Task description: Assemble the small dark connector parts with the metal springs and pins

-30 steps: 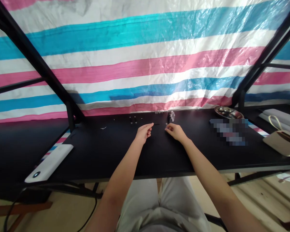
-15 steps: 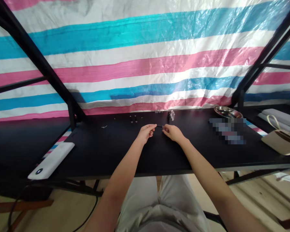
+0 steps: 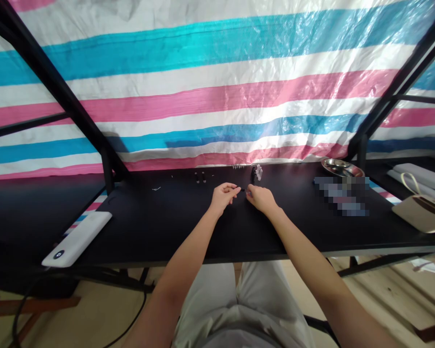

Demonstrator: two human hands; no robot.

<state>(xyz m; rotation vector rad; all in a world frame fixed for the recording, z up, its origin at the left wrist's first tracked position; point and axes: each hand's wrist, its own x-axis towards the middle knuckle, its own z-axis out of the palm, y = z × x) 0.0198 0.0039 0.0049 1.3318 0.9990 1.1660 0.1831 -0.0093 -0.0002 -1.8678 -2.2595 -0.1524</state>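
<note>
My left hand (image 3: 224, 196) pinches a short, thin black piece (image 3: 242, 189) between thumb and fingertips, above the black table (image 3: 159, 222). The piece points right, toward my right hand (image 3: 261, 197). My right hand's fingers are pressed together close to its free end; whatever lies in them is too small to name. Just beyond the right hand sit a pale, clear-looking bundle (image 3: 259, 172) and a small black part (image 3: 253, 173). Two short dark pieces with light ends, a left one (image 3: 197, 177) and a right one (image 3: 203, 177), lie beyond the left hand.
Several tiny metal bits (image 3: 238, 167) line the table's back edge. Thin pale slivers (image 3: 156, 188) lie to the left. A long white device (image 3: 78, 240) rests at the left edge. Rightward are a shiny metal dish (image 3: 342, 167), a blurred-out item (image 3: 342, 197) and a beige pouch (image 3: 422, 212).
My left hand has shifted slightly right and turned, its fingertips now farther along the black piece. Less of the piece shows between the hands. The right hand has moved only a little.
</note>
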